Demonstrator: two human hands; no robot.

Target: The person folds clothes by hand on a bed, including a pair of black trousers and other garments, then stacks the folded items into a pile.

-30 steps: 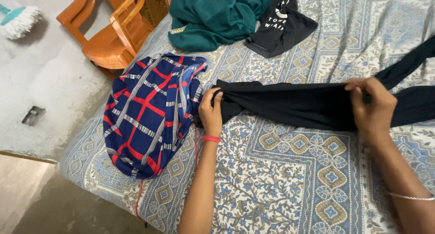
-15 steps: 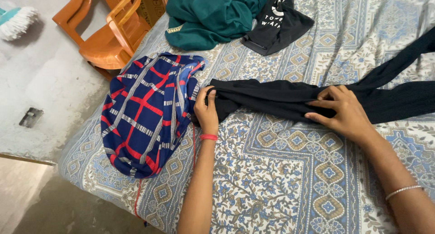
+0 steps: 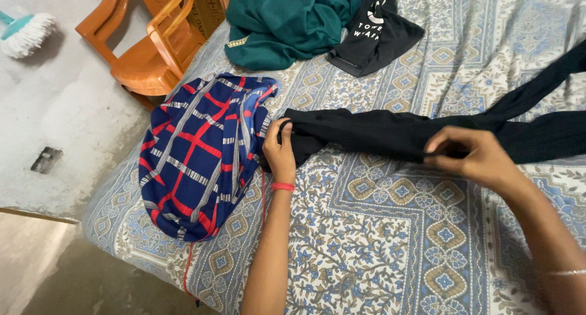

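right hand [image 3: 476, 159]: was flat, fingers now pinching black garment [image 3: 390, 135] edge | left hand [image 3: 279, 153]: fingers still gripping its end

Black garment [image 3: 390, 135]: matt, soft knit cloth, pinched by the left hand [image 3: 281, 153] and right hand [image 3: 473, 156]. Bedsheet [image 3: 378, 229]: printed woven cotton, matt. Checked cloth [image 3: 198, 153]: smooth woven fabric, slight sheen. Chair [image 3: 149, 43]: glossy moulded plastic. Floor [image 3: 61, 107]: rough, dull cement.
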